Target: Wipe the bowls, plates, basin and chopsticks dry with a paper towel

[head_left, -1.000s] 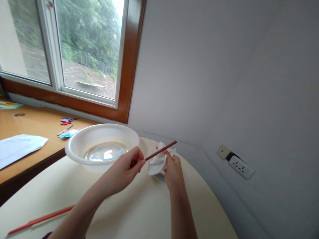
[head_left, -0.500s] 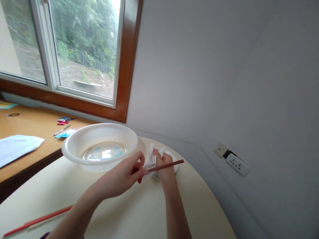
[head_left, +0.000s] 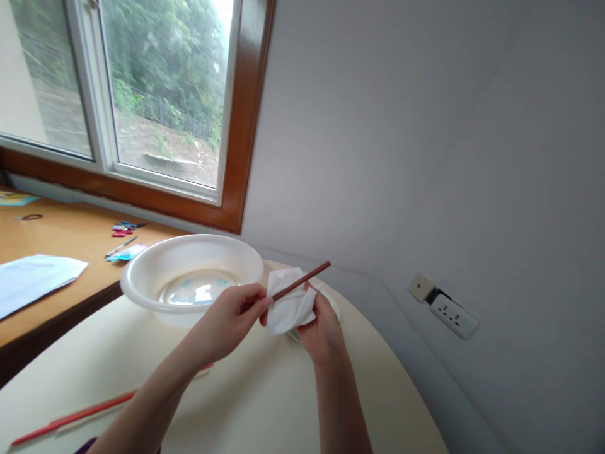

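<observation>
A reddish-brown chopstick (head_left: 305, 279) slants up to the right, its lower end pinched by my left hand (head_left: 241, 315). My right hand (head_left: 324, 325) holds a white tissue (head_left: 290, 310), spread out beneath the chopstick. Behind that hand, a round white dish (head_left: 333, 304) rests on the table and is mostly covered. A large white basin (head_left: 137, 296) with water in it stands just beyond my left hand. Under my left forearm lie a red chopstick (head_left: 94, 408) and a paler stick (head_left: 89, 419), partly hidden by the arm.
The round cream table (head_left: 246, 403) meets a wooden desk (head_left: 61, 233) at the left. Paper (head_left: 38, 280), a pen (head_left: 121, 246) and small coloured items (head_left: 123, 228) lie on that desk. A power socket strip (head_left: 454, 315) is on the right wall.
The tissue, bunched in my right hand before, is now spread open under the chopstick. The chopstick's free end has tilted upward, and my right hand has turned and lowered slightly.
</observation>
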Tool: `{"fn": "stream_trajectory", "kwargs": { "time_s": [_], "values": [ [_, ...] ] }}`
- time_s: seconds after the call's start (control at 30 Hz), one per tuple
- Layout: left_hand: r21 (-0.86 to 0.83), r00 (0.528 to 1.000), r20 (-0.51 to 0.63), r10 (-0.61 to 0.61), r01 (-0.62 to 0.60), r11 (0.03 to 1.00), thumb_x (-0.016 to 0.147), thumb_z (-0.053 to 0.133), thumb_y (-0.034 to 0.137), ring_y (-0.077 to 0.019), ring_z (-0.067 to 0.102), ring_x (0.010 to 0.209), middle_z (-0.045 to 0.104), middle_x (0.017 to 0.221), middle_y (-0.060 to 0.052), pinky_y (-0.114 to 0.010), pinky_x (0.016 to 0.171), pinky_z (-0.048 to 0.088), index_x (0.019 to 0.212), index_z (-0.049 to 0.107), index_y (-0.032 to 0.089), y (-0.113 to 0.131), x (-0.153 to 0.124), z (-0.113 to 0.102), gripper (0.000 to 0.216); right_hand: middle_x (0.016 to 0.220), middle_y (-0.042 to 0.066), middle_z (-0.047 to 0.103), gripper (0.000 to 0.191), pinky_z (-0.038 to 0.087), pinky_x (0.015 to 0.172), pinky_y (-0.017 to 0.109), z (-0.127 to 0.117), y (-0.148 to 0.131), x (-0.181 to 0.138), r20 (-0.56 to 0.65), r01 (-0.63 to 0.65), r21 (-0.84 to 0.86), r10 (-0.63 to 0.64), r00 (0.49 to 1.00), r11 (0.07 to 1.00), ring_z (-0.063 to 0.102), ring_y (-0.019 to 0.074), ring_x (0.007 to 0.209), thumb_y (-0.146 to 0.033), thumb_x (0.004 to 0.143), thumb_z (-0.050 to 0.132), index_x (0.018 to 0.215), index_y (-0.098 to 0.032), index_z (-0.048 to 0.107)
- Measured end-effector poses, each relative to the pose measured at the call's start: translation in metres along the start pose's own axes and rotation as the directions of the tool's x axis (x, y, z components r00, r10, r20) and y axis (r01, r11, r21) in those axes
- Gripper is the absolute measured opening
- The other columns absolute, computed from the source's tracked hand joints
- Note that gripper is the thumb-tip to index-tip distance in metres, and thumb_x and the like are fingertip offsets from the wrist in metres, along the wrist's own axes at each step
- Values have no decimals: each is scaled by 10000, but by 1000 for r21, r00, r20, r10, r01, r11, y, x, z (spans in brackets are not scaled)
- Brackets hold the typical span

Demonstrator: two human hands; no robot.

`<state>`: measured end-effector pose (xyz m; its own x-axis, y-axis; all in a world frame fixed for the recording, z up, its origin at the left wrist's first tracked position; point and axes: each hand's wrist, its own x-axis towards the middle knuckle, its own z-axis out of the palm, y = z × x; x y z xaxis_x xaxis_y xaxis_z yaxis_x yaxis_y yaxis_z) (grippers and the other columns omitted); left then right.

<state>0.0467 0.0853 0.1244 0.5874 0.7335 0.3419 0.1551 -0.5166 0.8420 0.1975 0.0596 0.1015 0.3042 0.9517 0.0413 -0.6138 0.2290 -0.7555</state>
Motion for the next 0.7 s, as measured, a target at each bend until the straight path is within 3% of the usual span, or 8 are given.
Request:
{"fn": "stream_trajectory", "kwargs": {
  "time_s": [0.2, 0.3, 0.4, 0.57, 0.7],
  "values": [
    [-58, 997, -79, 10, -15, 998, 798, 437, 344, -93, 385, 494, 442, 527, 38, -209, 459, 280, 585, 458, 182, -4, 2, -1, 269, 678, 15, 644, 157, 420, 486, 195, 0, -5, 1, -4, -4, 38, 4, 1000, 999, 541, 112, 586, -247, 614, 660, 726, -137, 665],
    [-78, 995, -103, 5, -13, 997, 796, 447, 353, -90, 377, 490, 436, 524, 39, -205, 449, 271, 588, 460, 178, -7, 4, -1, 272, 557, -25, 562, 229, 306, 372, 130, -2, -8, 1, 71, 42, 6, -43, 997, 999, 393, 42, 441, -216, 598, 695, 800, -108, 680],
    [-105, 990, -138, 8, -23, 994, 803, 447, 361, -87, 370, 502, 427, 529, 40, -200, 452, 276, 605, 473, 170, -10, 5, -1, 276, 565, -32, 546, 295, 249, 341, 99, -3, -10, 0, 132, 49, -14, -46, 990, 999, 294, 12, 412, -219, 586, 723, 856, -108, 680],
    [-174, 985, -170, -7, -23, 985, 816, 438, 404, -81, 367, 507, 395, 543, 44, -200, 469, 306, 616, 472, 160, -17, 7, 1, 317, 665, -7, 610, 318, 291, 361, 94, -8, -12, -2, 176, 18, 0, -18, 984, 1000, 291, 1, 413, -205, 564, 728, 869, -133, 672],
    [-221, 986, -163, -24, -13, 975, 807, 451, 423, -79, 377, 494, 390, 544, 48, -202, 468, 326, 630, 481, 159, -16, 7, 1, 319, 707, 1, 643, 302, 375, 413, 135, -11, -9, -3, 216, -39, 7, 36, 976, 999, 460, 49, 486, -176, 511, 719, 807, -161, 660]
  ]
}}
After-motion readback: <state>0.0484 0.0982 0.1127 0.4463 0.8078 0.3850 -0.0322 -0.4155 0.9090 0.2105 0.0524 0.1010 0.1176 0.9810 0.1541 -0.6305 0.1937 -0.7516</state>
